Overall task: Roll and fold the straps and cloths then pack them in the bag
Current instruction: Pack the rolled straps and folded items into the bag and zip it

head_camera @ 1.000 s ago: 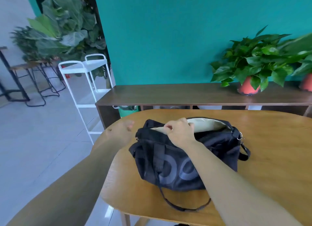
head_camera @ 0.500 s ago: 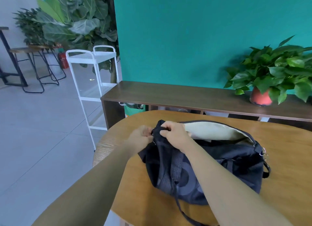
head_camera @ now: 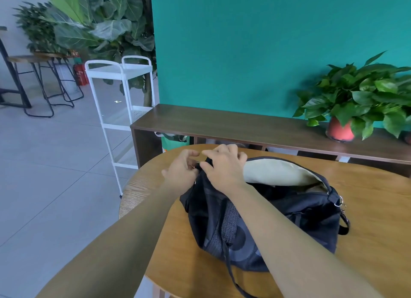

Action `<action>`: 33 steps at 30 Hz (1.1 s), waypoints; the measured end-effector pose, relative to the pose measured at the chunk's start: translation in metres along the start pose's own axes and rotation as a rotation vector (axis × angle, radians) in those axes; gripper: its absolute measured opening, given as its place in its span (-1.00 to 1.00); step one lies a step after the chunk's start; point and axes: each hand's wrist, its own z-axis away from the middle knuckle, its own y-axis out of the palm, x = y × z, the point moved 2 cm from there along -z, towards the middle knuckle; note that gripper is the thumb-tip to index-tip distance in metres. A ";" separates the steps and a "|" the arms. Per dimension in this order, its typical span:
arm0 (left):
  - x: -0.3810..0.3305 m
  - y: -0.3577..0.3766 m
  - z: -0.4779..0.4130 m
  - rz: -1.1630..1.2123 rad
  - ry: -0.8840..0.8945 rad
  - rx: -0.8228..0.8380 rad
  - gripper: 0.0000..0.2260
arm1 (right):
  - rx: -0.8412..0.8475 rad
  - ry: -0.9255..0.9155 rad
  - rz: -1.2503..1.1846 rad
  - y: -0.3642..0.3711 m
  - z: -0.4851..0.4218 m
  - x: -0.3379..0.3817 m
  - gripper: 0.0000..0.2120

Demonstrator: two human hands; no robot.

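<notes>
A black bag with grey circle print lies on the round wooden table. Its top gapes open and shows a beige lining. My left hand pinches the bag's left end where a small metal ring shows. My right hand grips the black fabric of the same end from above, fingers curled over it. A thin black strap hangs from the bag toward the table's near edge. What lies inside the bag is hidden.
A dark wooden bench stands behind the table against the teal wall, with a potted plant on its right end. A white metal trolley stands to the left. Stools and large-leaf plants are farther left.
My left hand came in from beside the bag and took hold of its left end. My right hand slid left along the opening to that same end. The view shifted, so the bag appears farther right.
</notes>
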 end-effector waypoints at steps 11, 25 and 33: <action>-0.027 -0.022 0.025 -0.507 0.113 -0.119 -0.79 | 0.039 0.192 -0.145 0.010 -0.009 0.008 -0.76; -0.038 -0.025 0.032 -0.754 -0.043 -0.200 -0.82 | -0.194 0.497 -0.157 -0.009 0.013 -0.046 -0.78; -0.078 0.019 0.044 -0.579 0.280 0.067 -0.58 | -0.188 0.454 -0.245 -0.007 0.022 -0.053 -0.78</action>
